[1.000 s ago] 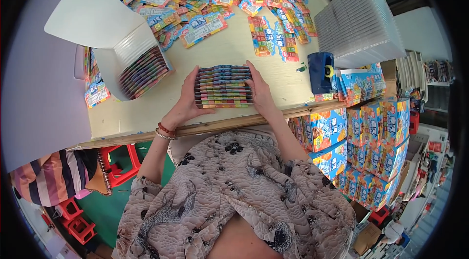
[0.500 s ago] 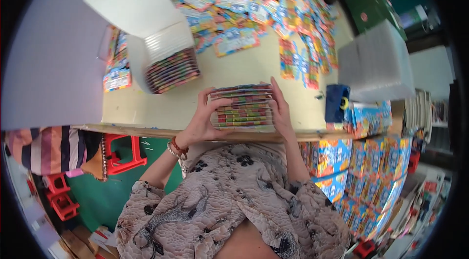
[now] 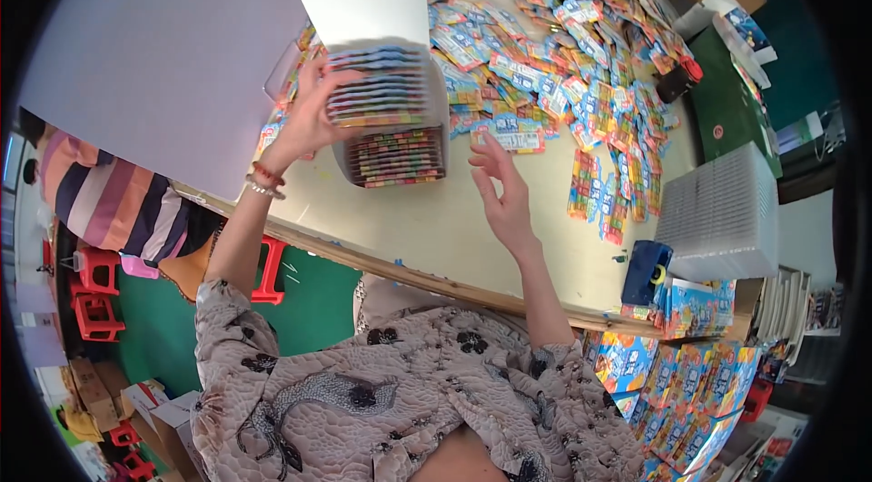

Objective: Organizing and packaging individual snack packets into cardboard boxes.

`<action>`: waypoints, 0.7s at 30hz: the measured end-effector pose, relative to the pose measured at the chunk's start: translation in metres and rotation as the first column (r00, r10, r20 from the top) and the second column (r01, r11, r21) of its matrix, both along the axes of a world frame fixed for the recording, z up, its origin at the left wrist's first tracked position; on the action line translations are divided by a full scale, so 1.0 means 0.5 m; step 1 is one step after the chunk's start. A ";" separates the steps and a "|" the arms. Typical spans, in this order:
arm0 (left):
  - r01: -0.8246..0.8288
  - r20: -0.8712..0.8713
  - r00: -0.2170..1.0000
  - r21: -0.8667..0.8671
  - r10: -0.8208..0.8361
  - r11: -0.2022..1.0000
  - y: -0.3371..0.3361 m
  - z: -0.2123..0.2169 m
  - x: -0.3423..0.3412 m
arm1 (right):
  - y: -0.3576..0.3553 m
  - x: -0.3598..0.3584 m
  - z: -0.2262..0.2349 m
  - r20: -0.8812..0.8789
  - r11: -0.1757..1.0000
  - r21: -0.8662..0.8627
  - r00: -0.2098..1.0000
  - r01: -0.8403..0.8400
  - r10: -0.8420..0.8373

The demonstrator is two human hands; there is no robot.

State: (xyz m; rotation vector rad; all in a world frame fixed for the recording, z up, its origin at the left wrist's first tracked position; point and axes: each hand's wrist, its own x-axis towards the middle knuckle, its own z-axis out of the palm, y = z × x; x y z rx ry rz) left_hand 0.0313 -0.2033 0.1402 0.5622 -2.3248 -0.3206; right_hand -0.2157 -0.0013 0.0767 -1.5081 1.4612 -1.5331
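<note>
One packet stack (image 3: 377, 91), one box (image 3: 395, 155)

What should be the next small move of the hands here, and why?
Probably lower the stack of packets into the white box. The left hand holds it just above the row already inside, where space seems to remain. The right hand is open and empty over the table, free to steady the box.

One head-worn fisheye view looks steeply down from just above the tabletop (image 3: 436, 228), its edges curving toward the rim.
</note>
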 end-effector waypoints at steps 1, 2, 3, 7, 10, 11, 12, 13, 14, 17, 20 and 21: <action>0.046 0.026 0.999 -0.013 -0.046 0.999 -0.014 -0.011 -0.003 | -0.007 0.008 0.000 -0.054 1.000 -0.012 0.999 -0.010 0.010; 0.075 0.045 0.996 0.010 -0.075 0.997 -0.024 -0.022 -0.012 | -0.013 0.010 -0.003 -0.059 1.000 -0.019 0.998 -0.013 0.012; 0.074 0.040 0.996 0.007 -0.075 0.997 -0.034 -0.037 -0.023 | -0.020 0.012 -0.009 -0.133 1.000 -0.012 0.991 0.012 -0.013; 0.062 0.072 0.996 -0.103 -0.054 0.993 -0.058 -0.082 -0.044 | -0.071 0.012 -0.031 -0.416 0.988 -0.151 0.905 0.026 -0.088; 0.074 0.105 0.992 -0.036 -0.070 0.997 -0.071 -0.109 -0.039 | -0.131 0.024 0.021 -0.624 0.987 -0.132 0.782 -0.094 -0.009; 0.072 0.099 0.993 -0.037 -0.068 0.997 -0.068 -0.105 -0.044 | -0.153 0.027 0.028 -0.628 0.986 -0.132 0.778 -0.097 -0.007; 0.043 0.152 0.987 0.021 -0.046 0.999 -0.061 -0.097 -0.048 | -0.177 0.033 0.034 -0.721 0.988 -0.131 0.692 -0.082 -0.038; 0.012 0.204 0.979 0.077 -0.027 0.997 -0.057 -0.093 -0.050 | -0.200 0.039 0.039 -0.801 0.989 -0.133 0.594 -0.066 -0.068; -0.013 0.259 0.966 0.042 0.002 0.999 -0.063 -0.098 -0.046 | -0.227 0.045 0.040 -0.832 0.988 -0.139 0.548 -0.065 -0.081; -0.047 0.234 0.972 0.100 0.023 0.994 -0.059 -0.099 -0.043 | -0.299 0.053 0.042 -0.856 0.971 -0.209 0.502 -0.120 -0.122; -0.026 0.256 0.967 0.030 0.017 0.999 -0.070 -0.101 -0.036 | -0.338 0.043 0.063 -0.882 0.992 -0.044 0.472 -0.118 0.017; -0.019 0.286 0.958 0.010 0.015 1.000 -0.070 -0.101 -0.035 | -0.344 0.043 0.072 -0.876 0.991 0.088 0.466 -0.100 0.125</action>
